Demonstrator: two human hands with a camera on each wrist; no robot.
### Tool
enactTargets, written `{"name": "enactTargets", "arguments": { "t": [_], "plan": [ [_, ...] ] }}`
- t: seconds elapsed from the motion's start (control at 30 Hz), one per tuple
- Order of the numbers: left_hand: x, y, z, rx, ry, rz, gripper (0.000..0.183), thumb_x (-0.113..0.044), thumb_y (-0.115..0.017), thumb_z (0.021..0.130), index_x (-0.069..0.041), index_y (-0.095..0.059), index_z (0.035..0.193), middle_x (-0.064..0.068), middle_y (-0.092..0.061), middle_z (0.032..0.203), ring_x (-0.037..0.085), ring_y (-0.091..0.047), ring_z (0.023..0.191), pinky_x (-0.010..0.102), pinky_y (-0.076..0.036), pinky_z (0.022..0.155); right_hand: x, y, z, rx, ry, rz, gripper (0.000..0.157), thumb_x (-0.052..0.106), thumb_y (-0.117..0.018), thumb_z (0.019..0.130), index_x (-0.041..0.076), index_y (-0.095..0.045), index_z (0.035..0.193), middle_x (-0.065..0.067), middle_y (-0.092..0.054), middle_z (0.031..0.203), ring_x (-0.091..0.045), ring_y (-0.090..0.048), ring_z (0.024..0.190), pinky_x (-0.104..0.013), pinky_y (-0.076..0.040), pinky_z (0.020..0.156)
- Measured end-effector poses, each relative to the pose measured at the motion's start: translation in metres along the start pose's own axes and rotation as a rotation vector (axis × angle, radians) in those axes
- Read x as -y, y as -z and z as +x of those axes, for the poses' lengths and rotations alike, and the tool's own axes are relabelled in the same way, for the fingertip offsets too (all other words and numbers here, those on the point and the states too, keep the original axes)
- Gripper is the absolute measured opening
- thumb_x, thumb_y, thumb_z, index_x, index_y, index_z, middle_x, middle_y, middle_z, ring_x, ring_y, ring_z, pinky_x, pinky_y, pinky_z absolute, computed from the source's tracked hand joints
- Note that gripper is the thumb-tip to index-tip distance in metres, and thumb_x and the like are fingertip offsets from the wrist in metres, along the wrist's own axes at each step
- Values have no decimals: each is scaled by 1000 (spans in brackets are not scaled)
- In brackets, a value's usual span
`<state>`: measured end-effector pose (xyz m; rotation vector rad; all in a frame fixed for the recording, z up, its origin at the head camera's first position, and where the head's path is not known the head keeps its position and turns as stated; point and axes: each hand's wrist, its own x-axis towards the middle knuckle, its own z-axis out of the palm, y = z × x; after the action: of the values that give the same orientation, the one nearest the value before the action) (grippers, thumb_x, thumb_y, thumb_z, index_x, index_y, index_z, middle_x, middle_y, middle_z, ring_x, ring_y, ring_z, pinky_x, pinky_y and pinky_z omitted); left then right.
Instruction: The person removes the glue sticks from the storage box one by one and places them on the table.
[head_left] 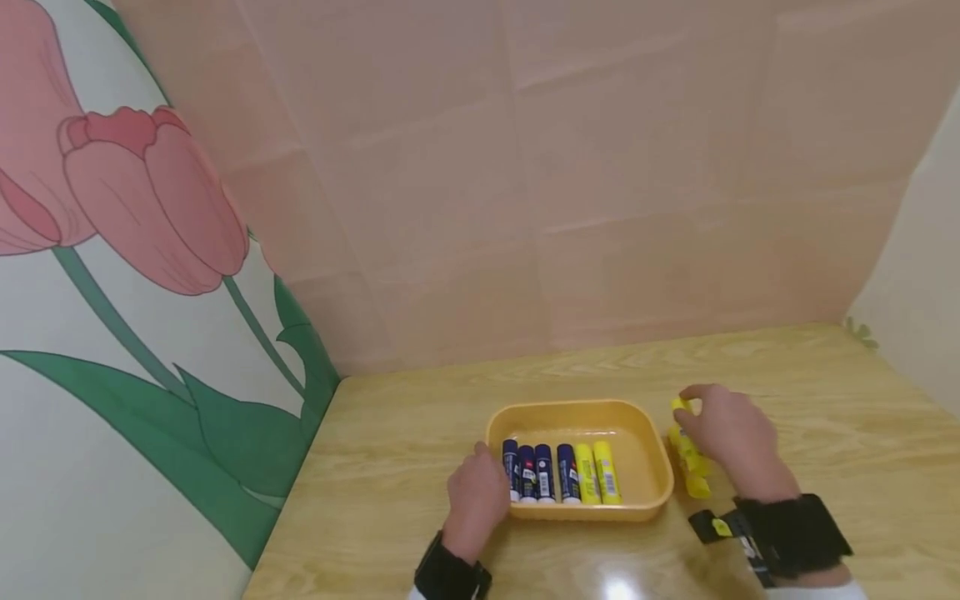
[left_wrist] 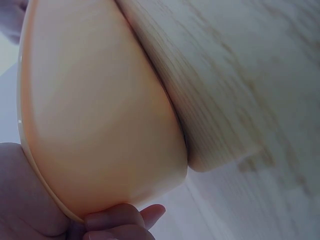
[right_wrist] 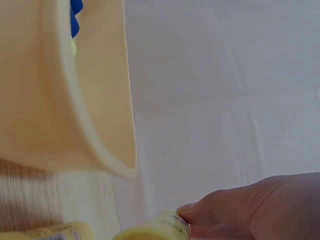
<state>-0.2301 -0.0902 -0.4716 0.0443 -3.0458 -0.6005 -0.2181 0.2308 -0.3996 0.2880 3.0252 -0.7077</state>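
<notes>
On the table stands a yellow-orange plastic basket [head_left: 636, 458] with a row of glue sticks inside: several dark blue ones [head_left: 543, 473] on the left, then two yellow ones [head_left: 597, 473]. My left hand [head_left: 477, 492] grips the basket's left rim; in the left wrist view its fingers [left_wrist: 117, 217] curl against the basket wall [left_wrist: 100, 110]. To the right of the basket, my right hand [head_left: 738, 437] pinches a yellow glue stick [right_wrist: 157, 227] between thumb and fingers. Another yellow glue stick [right_wrist: 52, 231] lies beside it on the table, partly cut off in the right wrist view.
The light wood table [head_left: 390, 450] meets a pinkish paper-covered wall [head_left: 562, 208] at the back. A panel with painted tulips [head_left: 157, 200] rises on the left, a pale wall [head_left: 918, 275] on the right. Black bands [head_left: 795, 533] circle both wrists.
</notes>
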Motion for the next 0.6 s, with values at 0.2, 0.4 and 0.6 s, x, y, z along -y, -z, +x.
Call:
{"name": "enactTargets", "arguments": {
  "t": [0.2, 0.4, 0.6],
  "plan": [
    [0, 1, 0, 7, 5, -1, 30, -23, -50, 102, 4, -55, 115, 13, -57, 77, 24, -57, 67, 41, -51, 62, -13, 2, 6, 25, -48, 1, 54, 30, -63, 96, -6, -51, 134, -34, -59, 111, -30, -55, 72, -35, -42, 54],
    [0, -1, 1, 6, 5, 6, 30, -23, -52, 102, 4, -55, 114, 12, -57, 77, 24, -57, 67, 41, -51, 62, -25, 2, 12, 46, -55, -14, 51, 29, -61, 95, -4, -53, 133, -39, -56, 120, -35, -56, 77, -39, -43, 56],
    [0, 0, 2, 1, 2, 9, 29, -22, -52, 102, 4, -55, 112, 12, -56, 76, 24, -57, 66, 41, -51, 61, -34, -1, 16, 74, -69, -5, 50, 27, -59, 95, -5, -52, 133, -38, -57, 119, -33, -56, 76, -39, -44, 56]
  ]
}}
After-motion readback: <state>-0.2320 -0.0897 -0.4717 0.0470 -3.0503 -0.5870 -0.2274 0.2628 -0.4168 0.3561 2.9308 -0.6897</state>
